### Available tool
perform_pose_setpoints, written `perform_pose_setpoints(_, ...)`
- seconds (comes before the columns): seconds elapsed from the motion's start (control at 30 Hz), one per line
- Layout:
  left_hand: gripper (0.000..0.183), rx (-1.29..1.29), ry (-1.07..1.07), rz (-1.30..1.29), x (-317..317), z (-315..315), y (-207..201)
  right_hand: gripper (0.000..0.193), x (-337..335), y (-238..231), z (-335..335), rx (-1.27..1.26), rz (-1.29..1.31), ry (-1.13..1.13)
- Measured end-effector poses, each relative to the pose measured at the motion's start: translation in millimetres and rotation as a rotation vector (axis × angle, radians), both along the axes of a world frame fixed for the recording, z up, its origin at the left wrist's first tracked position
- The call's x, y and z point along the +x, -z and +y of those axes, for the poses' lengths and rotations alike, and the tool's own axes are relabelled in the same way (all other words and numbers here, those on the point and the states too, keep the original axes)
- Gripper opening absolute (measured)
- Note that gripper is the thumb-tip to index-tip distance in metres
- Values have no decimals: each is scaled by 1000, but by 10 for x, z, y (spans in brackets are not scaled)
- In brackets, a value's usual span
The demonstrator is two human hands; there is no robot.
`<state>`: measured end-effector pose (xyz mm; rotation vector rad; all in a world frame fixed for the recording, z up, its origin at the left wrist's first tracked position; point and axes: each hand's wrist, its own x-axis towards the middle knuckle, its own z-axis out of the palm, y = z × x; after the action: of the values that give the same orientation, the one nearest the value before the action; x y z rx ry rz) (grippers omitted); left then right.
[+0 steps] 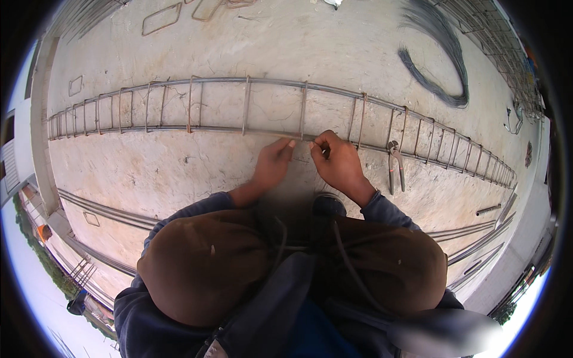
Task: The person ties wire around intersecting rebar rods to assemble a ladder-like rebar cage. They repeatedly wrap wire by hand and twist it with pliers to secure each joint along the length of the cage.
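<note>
A long rebar cage [218, 128], made of straight bars with square wire stirrups [246, 107] across them, spans the floor before me. My left hand [273, 161] is at its near bar, thumb and fingers pinched together. Just right of it, my right hand [338, 160] pinches at the same bar, close to a stirrup. What the fingertips hold is too small to make out, and the left hand is slightly blurred. Right of my right hand, a pair of tying pincers [396, 164] leans with its jaws on the near bar and its handles toward me.
A bundle of thin tie wire [450, 59] lies curved at the far right. Loose stirrups [161, 19] rest at the far left. Long bars [107, 206] lie to both sides of my bent knees. More rebar cages [486, 30] stand at the far right edge.
</note>
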<state>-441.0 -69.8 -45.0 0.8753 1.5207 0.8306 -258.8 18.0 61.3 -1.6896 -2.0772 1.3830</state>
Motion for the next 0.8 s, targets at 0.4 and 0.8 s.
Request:
perform_pose_setpoints(0.4,26,29,236,171,-100,159,-385,18,13,568,-447,-695,678,387)
perform_pose_setpoints(0.8,25,260,463,604,-28,242,-563,24,-128,963,-478,-418,647,536)
